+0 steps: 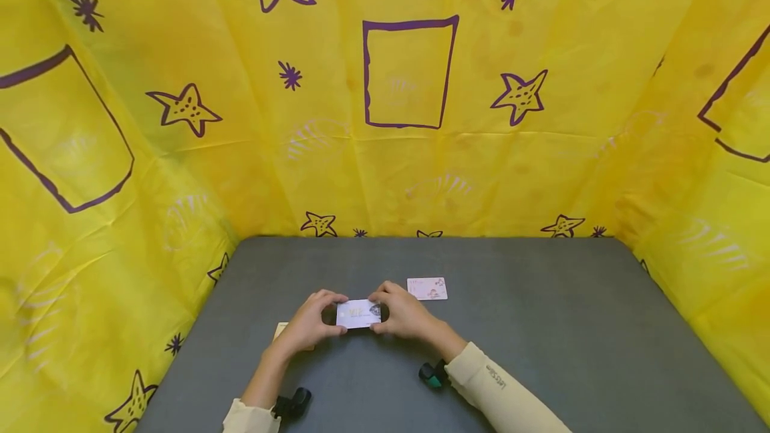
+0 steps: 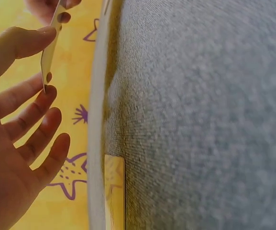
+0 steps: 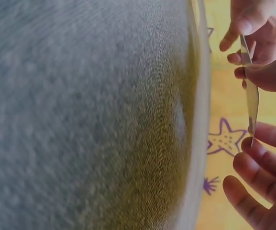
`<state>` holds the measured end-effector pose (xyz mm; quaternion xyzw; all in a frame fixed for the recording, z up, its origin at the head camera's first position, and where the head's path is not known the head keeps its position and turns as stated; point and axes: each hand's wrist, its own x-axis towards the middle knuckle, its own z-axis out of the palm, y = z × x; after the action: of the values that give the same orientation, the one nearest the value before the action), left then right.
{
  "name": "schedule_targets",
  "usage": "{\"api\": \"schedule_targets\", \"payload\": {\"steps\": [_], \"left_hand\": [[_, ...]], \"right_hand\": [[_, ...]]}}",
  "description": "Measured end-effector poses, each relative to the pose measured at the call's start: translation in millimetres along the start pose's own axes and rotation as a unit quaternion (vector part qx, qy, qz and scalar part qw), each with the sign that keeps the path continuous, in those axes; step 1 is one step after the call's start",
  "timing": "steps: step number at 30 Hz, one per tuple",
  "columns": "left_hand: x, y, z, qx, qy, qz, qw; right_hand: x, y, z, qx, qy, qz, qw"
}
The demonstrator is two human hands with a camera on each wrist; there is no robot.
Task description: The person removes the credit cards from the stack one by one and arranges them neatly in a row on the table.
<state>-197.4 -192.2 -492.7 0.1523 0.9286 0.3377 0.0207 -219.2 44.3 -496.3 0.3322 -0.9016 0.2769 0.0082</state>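
Observation:
A white card (image 1: pixel 355 315) with "VIP" lettering is held above the grey table by both hands. The left hand (image 1: pixel 313 319) pinches its left edge between thumb and fingers, and the right hand (image 1: pixel 402 313) pinches its right edge. Seen from the left wrist, the card (image 2: pixel 50 52) is nearly edge-on against the thumb and fingertips of the left hand (image 2: pixel 23 110). The right wrist view likewise shows the card (image 3: pixel 251 103) edge-on at the fingers of the right hand (image 3: pixel 267 143).
A pinkish-white card (image 1: pixel 427 289) lies on the grey table (image 1: pixel 541 339) beyond the right hand. Another card (image 1: pixel 281 329), pale yellowish, is partly hidden behind the left hand and forearm. Yellow patterned cloth (image 1: pixel 409 172) encloses the table's back and sides.

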Motion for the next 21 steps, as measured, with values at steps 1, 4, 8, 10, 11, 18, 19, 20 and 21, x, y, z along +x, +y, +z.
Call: {"api": "schedule_targets", "payload": {"steps": [1, 4, 8, 10, 11, 18, 19, 20, 21], "left_hand": [[-0.6, -0.5, -0.1, 0.000, 0.000, -0.003, 1.0000], [-1.9, -2.6, -0.6, 0.003, 0.002, -0.008, 1.0000], [-3.1, -5.3, -1.4, 0.016, 0.012, -0.007, 0.9998], [-4.0, -6.7, -2.1, 0.023, 0.016, -0.006, 0.9996], [-4.7, -7.3, -2.5, 0.026, 0.018, -0.007, 0.9995], [-10.6, -8.9, -6.5, 0.030, 0.013, -0.021, 0.9993], [-11.4, -8.8, -7.1, 0.031, 0.012, -0.023, 0.9992], [-12.2, -8.6, -7.7, 0.032, 0.010, -0.026, 0.9991], [-12.9, -8.3, -8.4, 0.033, 0.008, -0.028, 0.9990]], "right_hand": [[0.5, 0, 1, 0.000, -0.001, 0.001, 1.0000], [1.6, -1, 3, -0.001, -0.006, 0.005, 1.0000], [3.4, -4, 5, -0.006, -0.008, 0.008, 0.9999], [4.6, -6, 6, -0.008, -0.010, 0.008, 0.9999], [5.2, -6, 7, -0.010, -0.011, 0.008, 0.9999], [8.3, -11, 12, -0.013, -0.027, 0.016, 0.9994], [8.6, -12, 12, -0.014, -0.028, 0.018, 0.9993], [8.7, -13, 13, -0.016, -0.029, 0.020, 0.9993], [8.7, -13, 13, -0.016, -0.029, 0.021, 0.9992]]}}
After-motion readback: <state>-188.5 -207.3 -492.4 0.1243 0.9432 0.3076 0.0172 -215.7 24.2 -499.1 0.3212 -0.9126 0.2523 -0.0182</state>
